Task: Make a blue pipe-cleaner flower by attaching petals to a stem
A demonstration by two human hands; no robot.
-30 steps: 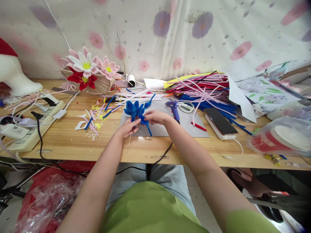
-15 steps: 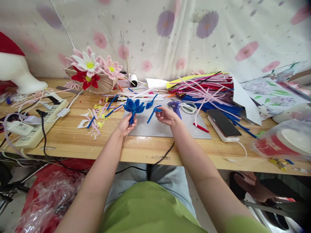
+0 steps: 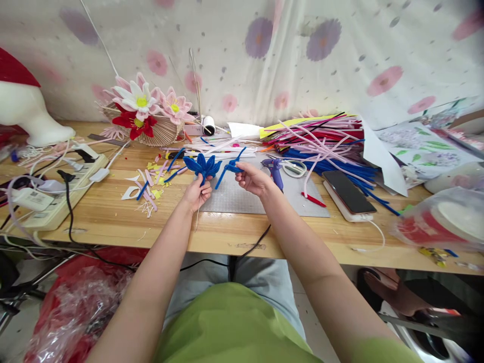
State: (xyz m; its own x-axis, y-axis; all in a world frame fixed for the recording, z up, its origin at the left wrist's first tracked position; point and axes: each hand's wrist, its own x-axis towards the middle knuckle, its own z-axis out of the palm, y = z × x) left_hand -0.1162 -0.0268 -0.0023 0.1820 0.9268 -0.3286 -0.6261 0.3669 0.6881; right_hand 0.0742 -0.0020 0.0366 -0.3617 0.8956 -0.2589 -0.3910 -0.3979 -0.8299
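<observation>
My left hand (image 3: 198, 192) is closed round the base of a blue pipe-cleaner flower (image 3: 203, 165), whose petals spread above the fingers. A thin pale thread or wire hangs below that hand. Between thumb and fingers, my right hand (image 3: 252, 178) pinches a blue pipe-cleaner petal (image 3: 231, 167) with a tail slanting down to the left. Petal and flower are close together; I cannot tell whether they touch. Another blue petal, partly hidden behind the held one, lies on the grey cutting mat (image 3: 227, 201) under both hands.
A purple glue gun (image 3: 275, 171), scissors (image 3: 294, 168) and a red pen-like tool (image 3: 313, 199) lie right of my hands. Pipe cleaners (image 3: 321, 136) are heaped behind. A phone (image 3: 348, 191) lies farther right. Scraps (image 3: 151, 186), a power strip (image 3: 68, 196) and finished flowers (image 3: 139, 111) are at left.
My right hand has moved left with the petal, nearer the flower. The flower has tilted and shifted slightly left in my left hand.
</observation>
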